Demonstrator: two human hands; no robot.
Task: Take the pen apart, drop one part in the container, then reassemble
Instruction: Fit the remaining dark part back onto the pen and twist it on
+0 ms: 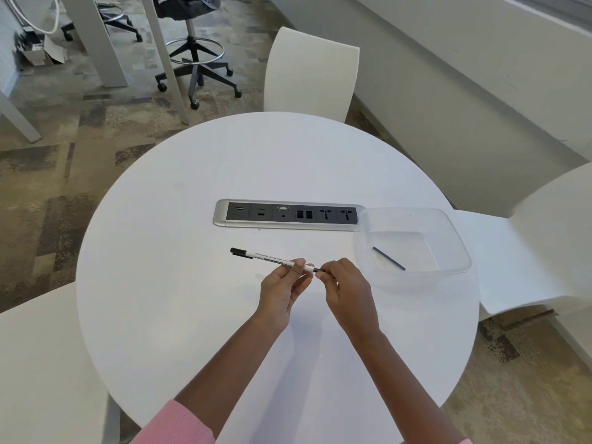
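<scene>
A white pen [267, 256] with black print and a black cap at its left end is held level above the round white table [179, 315]. My left hand [282, 291] pinches the barrel near its right end. My right hand [347, 290] grips the dark tip piece at that right end, fingers closed around it. A clear plastic container [448, 232] stands to the right of both hands. Inside it lies a thin dark rod [388, 258], slanted on the bottom.
A silver and black power socket strip [288, 215] is set into the table behind the pen. White chairs stand at the far side [310, 75], the right [528, 251] and the near left [38, 363]. A black wheeled stool [197, 59] is on the carpet beyond.
</scene>
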